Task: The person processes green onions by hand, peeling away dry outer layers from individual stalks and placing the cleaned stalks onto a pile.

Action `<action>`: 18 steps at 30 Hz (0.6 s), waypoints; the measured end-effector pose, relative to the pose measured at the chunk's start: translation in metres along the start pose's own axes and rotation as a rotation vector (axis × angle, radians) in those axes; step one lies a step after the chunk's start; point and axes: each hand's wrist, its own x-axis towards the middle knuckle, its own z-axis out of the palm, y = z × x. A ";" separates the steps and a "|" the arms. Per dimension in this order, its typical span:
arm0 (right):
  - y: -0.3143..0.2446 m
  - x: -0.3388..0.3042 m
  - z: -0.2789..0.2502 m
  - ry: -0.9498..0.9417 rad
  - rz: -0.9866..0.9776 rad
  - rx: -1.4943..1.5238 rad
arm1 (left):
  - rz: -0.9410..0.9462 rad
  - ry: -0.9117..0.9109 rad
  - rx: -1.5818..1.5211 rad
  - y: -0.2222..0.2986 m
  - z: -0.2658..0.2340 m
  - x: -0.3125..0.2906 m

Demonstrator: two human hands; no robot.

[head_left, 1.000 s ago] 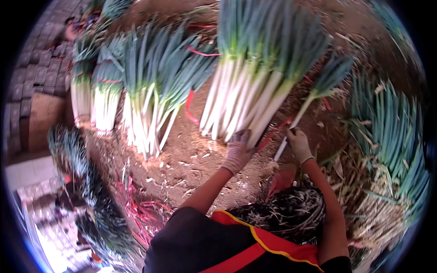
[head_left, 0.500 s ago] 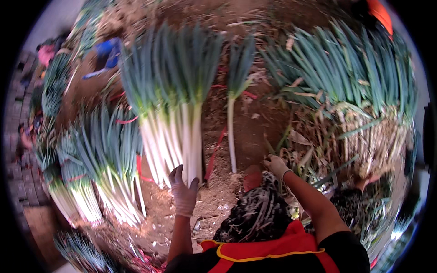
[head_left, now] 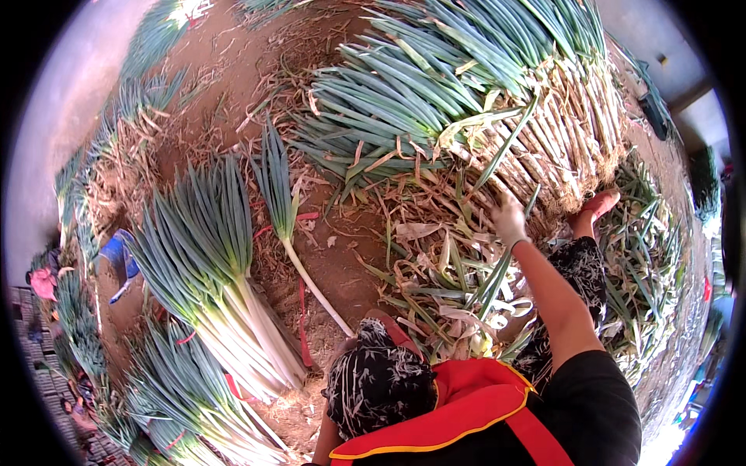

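My right hand point(head_left: 509, 223), in a pale glove, reaches out to the roots and lower stalks of a big heap of untrimmed long green onions point(head_left: 548, 132). Motion smears its fingers, so I cannot see if they grip a stalk. My left forearm point(head_left: 326, 439) shows at the lower edge; my knee mostly hides that hand and its fingers. Just beyond the knee lies a single peeled green onion point(head_left: 311, 281) with a white stalk. To its left is a thick row of cleaned green onions point(head_left: 241, 311), white ends toward me.
Torn leaves and peelings point(head_left: 458, 295) cover the ground before my right arm, with more beside my right foot point(head_left: 598, 203). Red ties point(head_left: 304, 326) lie on the soil. Another onion bundle point(head_left: 194, 396) is at lower left. A blue object point(head_left: 118, 255) stands farther left.
The view has swung right. My right hand has moved from near my knee out to the untrimmed heap. My left hand, open before near the cleaned row, is now largely hidden behind my knee.
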 end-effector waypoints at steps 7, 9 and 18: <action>0.023 0.016 -0.033 0.008 0.320 0.597 | -0.088 0.021 0.011 -0.009 0.003 -0.013; 0.013 0.003 -0.051 -0.017 0.245 0.522 | -0.062 0.047 -0.011 -0.001 -0.003 -0.001; -0.035 -0.154 -0.129 -0.270 0.033 1.701 | 0.444 0.264 0.344 0.215 -0.061 0.034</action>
